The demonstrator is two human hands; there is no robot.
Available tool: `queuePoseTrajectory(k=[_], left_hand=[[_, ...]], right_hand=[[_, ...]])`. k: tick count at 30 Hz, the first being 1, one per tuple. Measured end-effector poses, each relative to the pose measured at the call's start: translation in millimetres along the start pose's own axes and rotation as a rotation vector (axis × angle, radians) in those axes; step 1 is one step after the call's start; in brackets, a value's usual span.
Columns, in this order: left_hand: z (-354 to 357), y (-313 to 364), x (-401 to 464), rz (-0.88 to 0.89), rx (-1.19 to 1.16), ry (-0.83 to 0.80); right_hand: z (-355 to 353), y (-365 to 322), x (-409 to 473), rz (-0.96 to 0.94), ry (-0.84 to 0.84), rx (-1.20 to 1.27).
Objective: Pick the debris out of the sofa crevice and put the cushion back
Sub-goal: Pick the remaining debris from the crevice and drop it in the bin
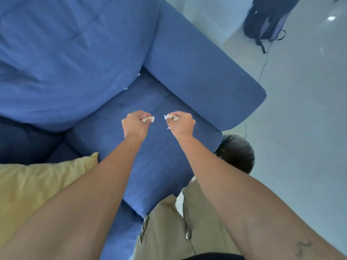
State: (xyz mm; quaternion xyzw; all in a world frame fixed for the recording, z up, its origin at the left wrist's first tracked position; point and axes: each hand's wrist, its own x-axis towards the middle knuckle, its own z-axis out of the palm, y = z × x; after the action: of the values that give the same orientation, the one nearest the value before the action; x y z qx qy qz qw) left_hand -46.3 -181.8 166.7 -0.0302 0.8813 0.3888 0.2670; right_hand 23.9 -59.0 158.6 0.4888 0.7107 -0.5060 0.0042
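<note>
Both my fists hover over the blue sofa seat. My left hand is closed around white paper scraps that stick out past the fingers. My right hand is closed around more white scraps. Tiny white bits lie along the crevice where the big blue back cushion meets the seat, and another sits near the armrest. A yellow cushion lies at the left, partly hidden by my left forearm.
A black round bin stands on the pale floor right of the sofa's front corner. A dark backpack with a trailing cable rests on the floor at top right. My legs in khaki trousers are against the seat front.
</note>
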Motion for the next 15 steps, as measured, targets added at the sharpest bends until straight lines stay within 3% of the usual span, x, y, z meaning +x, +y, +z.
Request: queuePoseTrajectory(k=[8,15], left_hand=[[92.7,48.9,-79.2,0.133,0.16,-0.247],[210.4,70.7,-126.4,0.248,0.327,-0.375]], right_hand=[[-132.6,77.6,-24.9,0.382,0.168,0.269],[-227.1,173.8,-34.7,0.482,0.303,0.27]])
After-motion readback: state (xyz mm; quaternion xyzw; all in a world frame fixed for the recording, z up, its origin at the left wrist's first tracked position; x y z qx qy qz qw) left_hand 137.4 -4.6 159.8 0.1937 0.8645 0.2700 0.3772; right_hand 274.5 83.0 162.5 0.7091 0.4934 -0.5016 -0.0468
